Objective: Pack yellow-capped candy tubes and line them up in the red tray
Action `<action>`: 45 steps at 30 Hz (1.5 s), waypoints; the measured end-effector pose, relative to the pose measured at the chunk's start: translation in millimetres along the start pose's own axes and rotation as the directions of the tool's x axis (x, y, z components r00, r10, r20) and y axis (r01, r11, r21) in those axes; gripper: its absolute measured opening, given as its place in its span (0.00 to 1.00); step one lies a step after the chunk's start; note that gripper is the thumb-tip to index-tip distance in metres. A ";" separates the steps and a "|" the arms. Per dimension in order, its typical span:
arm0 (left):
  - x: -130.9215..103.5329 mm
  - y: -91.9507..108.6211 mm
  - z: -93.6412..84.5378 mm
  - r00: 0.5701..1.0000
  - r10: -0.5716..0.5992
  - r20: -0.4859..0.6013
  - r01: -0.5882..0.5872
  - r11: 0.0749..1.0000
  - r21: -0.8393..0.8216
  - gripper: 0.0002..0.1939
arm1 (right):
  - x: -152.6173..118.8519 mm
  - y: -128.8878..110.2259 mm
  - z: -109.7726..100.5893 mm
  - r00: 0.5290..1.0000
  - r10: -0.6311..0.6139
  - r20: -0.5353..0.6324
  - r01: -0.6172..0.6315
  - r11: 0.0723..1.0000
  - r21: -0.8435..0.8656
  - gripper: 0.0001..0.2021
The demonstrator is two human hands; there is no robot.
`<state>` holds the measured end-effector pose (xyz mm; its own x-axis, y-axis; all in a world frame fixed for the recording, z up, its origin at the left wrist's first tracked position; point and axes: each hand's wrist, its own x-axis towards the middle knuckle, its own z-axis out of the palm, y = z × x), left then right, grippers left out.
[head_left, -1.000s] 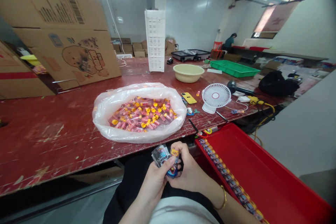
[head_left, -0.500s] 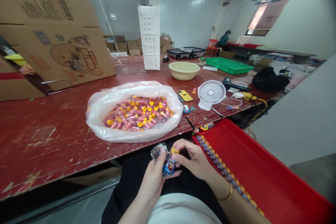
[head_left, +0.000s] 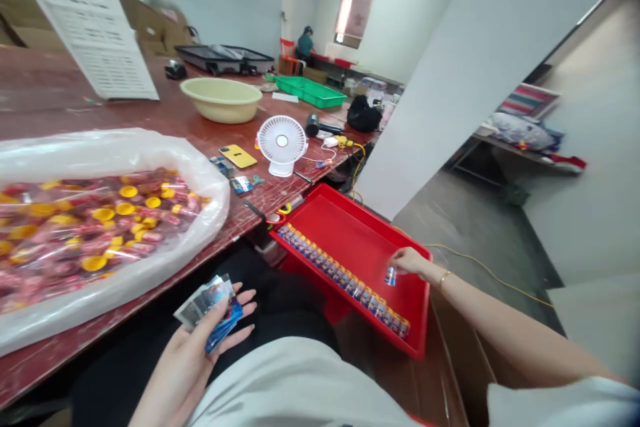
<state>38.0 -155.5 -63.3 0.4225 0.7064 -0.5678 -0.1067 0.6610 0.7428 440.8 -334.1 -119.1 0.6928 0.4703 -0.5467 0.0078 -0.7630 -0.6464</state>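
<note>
My left hand (head_left: 197, 347) lies palm up over my lap, its thumb pressing down on a small stack of printed clear-and-blue plastic sleeves (head_left: 220, 320). Its other fingers are spread beneath them. Out to the right, my right hand (head_left: 410, 260) pinches a small blue-labelled tube (head_left: 391, 275) above the red tray (head_left: 345, 220). Along the tray's near side runs a row of similar labelled tubes with yellow tops (head_left: 345, 275). On the table at left is a large clear plastic bag (head_left: 207, 170), open, full of pink tubes with yellow caps (head_left: 125, 208).
On the red table stand a white fan (head_left: 283, 141), a yellow phone (head_left: 239, 156), a cream basin (head_left: 221, 103), a green tray (head_left: 313, 92) and a white rack (head_left: 95, 27). A grey pillar (head_left: 430, 87) rises beyond the tray. Another person (head_left: 305, 45) sits far back.
The view has swung right. My right hand has left my left hand and moved over the red tray with a labelled tube. My left hand keeps the sleeves.
</note>
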 end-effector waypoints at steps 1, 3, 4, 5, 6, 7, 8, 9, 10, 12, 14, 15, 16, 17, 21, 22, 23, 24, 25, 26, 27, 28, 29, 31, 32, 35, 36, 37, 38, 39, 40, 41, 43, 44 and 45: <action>-1.0 2.1 3.3 1.000 -0.007 0.006 0.007 1.000 -0.021 0.15 | 1.0 19.1 -7.2 0.996 0.084 0.008 -0.084 0.995 -0.050 0.07; -3.0 5.5 8.2 1.000 0.000 -0.004 0.000 0.999 -0.041 0.14 | 1.7 49.7 -7.9 0.973 0.225 0.049 -0.217 0.967 -0.130 0.07; -3.3 6.2 9.5 1.000 0.007 -0.021 -0.007 0.999 -0.040 0.13 | 2.2 61.4 -3.0 0.956 0.283 0.076 -0.268 0.950 -0.163 0.08; -2.7 6.3 10.0 0.999 0.014 -0.040 -0.015 0.999 -0.036 0.12 | 3.0 71.0 4.1 0.937 0.333 0.107 -0.310 0.932 -0.189 0.08; -1.2 5.7 9.6 0.998 0.025 -0.060 -0.027 0.999 -0.034 0.11 | 4.0 78.9 12.2 0.917 0.376 0.137 -0.344 0.915 -0.210 0.09; 1.0 4.5 8.4 0.996 0.040 -0.076 -0.042 0.999 -0.032 0.10 | 5.0 85.3 20.1 0.897 0.410 0.164 -0.370 0.901 -0.227 0.09; 3.9 3.0 6.5 0.994 0.058 -0.088 -0.061 0.998 -0.030 0.09 | 5.6 90.5 27.0 0.881 0.436 0.183 -0.389 0.889 -0.241 0.09; 7.1 1.2 4.2 0.992 0.082 -0.095 -0.085 0.996 -0.026 0.09 | 5.6 94.4 31.9 0.870 0.454 0.193 -0.403 0.880 -0.253 0.10; 10.3 -0.6 1.7 0.990 0.102 -0.096 -0.104 0.994 -0.024 0.09 | 5.0 96.9 34.4 0.864 0.465 0.194 -0.410 0.873 -0.265 0.10; 15.8 -3.8 -3.2 0.989 0.121 -0.085 -0.124 0.992 -0.035 0.11 | 2.3 95.8 33.2 0.872 0.461 0.165 -0.403 0.867 -0.294 0.09; 18.2 -6.1 -7.0 0.987 0.139 -0.078 -0.143 0.988 -0.052 0.13 | -0.8 83.3 29.3 0.913 0.392 0.110 -0.340 0.883 -0.324 0.07; 18.0 -6.7 -8.3 0.984 0.158 -0.086 -0.163 0.985 -0.054 0.15 | -1.6 71.7 29.4 0.945 0.316 0.082 -0.273 0.903 -0.333 0.06; 16.9 -7.0 -9.3 0.977 0.188 -0.102 -0.193 0.980 -0.047 0.16 | -1.8 56.1 32.8 0.976 0.209 0.061 -0.177 0.925 -0.336 0.04; 15.3 -6.6 -10.0 0.967 0.221 -0.128 -0.226 0.974 -0.030 0.19 | -1.6 36.8 40.4 0.995 0.081 0.055 -0.059 0.942 -0.331 0.02; 7.9 1.7 -14.7 0.952 0.268 -0.146 -0.275 0.961 -0.024 0.19 | -13.4 -72.1 117.5 0.823 -0.524 0.219 0.561 0.811 -0.165 0.05; 5.5 4.9 -17.2 0.953 0.272 -0.137 -0.279 0.960 -0.033 0.18 | -22.9 -103.5 145.5 0.694 -0.672 0.258 0.711 0.696 -0.099 0.04; 2.5 8.0 -20.2 0.953 0.270 -0.139 -0.279 0.959 -0.047 0.18 | -34.9 -134.8 175.0 0.540 -0.794 0.279 0.832 0.554 -0.033 0.05; -0.9 10.7 -23.6 0.953 0.264 -0.148 -0.276 0.959 -0.068 0.17 | -48.3 -165.0 205.1 0.408 -0.870 0.276 0.906 0.424 -0.004 0.06; -4.6 12.7 -27.6 0.953 0.254 -0.163 -0.271 0.958 -0.093 0.17 | -61.9 -193.4 234.9 0.327 -0.903 0.277 0.942 0.335 -0.018 0.06; -8.4 14.0 -31.9 0.953 0.243 -0.183 -0.267 0.956 -0.120 0.17 | -74.6 -219.1 263.7 0.288 -0.913 0.288 0.956 0.293 -0.024 0.06; -11.9 14.7 -36.6 0.950 0.238 -0.203 -0.269 0.953 -0.141 0.17 | -85.6 -241.6 291.0 0.264 -0.913 0.311 0.963 0.268 -0.032 0.06; -15.0 14.8 -41.6 0.945 0.242 -0.221 -0.278 0.948 -0.153 0.18 | -94.4 -260.3 316.0 0.259 -0.905 0.337 0.965 0.258 -0.047 0.06; -17.5 14.5 -47.0 0.938 0.254 -0.237 -0.294 0.944 -0.152 0.19 | -100.9 -275.2 338.2 0.266 -0.892 0.365 0.963 0.261 -0.063 0.06; -20.4 13.2 -58.2 0.919 0.288 -0.269 -0.329 0.936 -0.124 0.22 | -107.4 -293.9 372.2 0.313 -0.858 0.408 0.950 0.288 -0.122 0.08; -20.8 12.6 -63.5 0.910 0.296 -0.289 -0.338 0.935 -0.106 0.23 | -107.9 -298.6 383.5 0.345 -0.838 0.423 0.939 0.310 -0.151 0.08; -19.5 11.4 -74.5 0.899 0.273 -0.342 -0.317 0.945 -0.080 0.27 | -101.0 -301.5 397.0 0.422 -0.788 0.449 0.906 0.378 -0.189 0.09; -18.9 11.4 -75.6 0.902 0.263 -0.343 -0.306 0.949 -0.076 0.27 | -97.0 -300.6 396.4 0.436 -0.778 0.453 0.899 0.399 -0.179 0.09; -18.6 11.7 -75.5 0.907 0.259 -0.333 -0.298 0.952 -0.071 0.28 | -92.8 -299.2 394.1 0.443 -0.773 0.454 0.894 0.420 -0.157 0.09; -18.8 12.3 -74.4 0.913 0.260 -0.314 -0.294 0.954 -0.064 0.28 | -88.7 -297.7 391.0 0.445 -0.773 0.452 0.889 0.441 -0.122 0.08; -19.3 13.0 -72.7 0.920 0.263 -0.291 -0.291 0.955 -0.056 0.27 | -84.9 -296.2 387.4 0.443 -0.779 0.444 0.885 0.460 -0.076 0.08; -20.1 13.8 -70.9 0.926 0.263 -0.273 -0.286 0.957 -0.051 0.27 | -81.6 -294.9 383.6 0.438 -0.788 0.432 0.878 0.478 -0.018 0.08; -21.0 14.8 -69.3 0.930 0.256 -0.264 -0.279 0.959 -0.051 0.27 | -78.9 -293.6 379.8 0.432 -0.800 0.417 0.868 0.494 0.049 0.08; -22.6 16.5 -67.7 0.935 0.233 -0.268 -0.262 0.962 -0.078 0.26 | -74.9 -291.2 371.6 0.425 -0.822 0.380 0.829 0.522 0.200 0.08; -22.9 17.2 -67.5 0.937 0.224 -0.269 -0.258 0.961 -0.097 0.26 | -73.5 -289.5 367.0 0.428 -0.828 0.363 0.798 0.534 0.278 0.07; -22.8 17.9 -67.4 0.937 0.221 -0.269 -0.259 0.959 -0.115 0.26 | -72.4 -287.3 361.7 0.434 -0.829 0.352 0.758 0.547 0.354 0.07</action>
<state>-34.2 -142.8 -61.0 0.1307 0.8766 -0.4632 -0.3150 0.4797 0.8189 127.5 11.4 -86.3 0.0408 0.9930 0.1112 0.2744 0.0959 -0.9568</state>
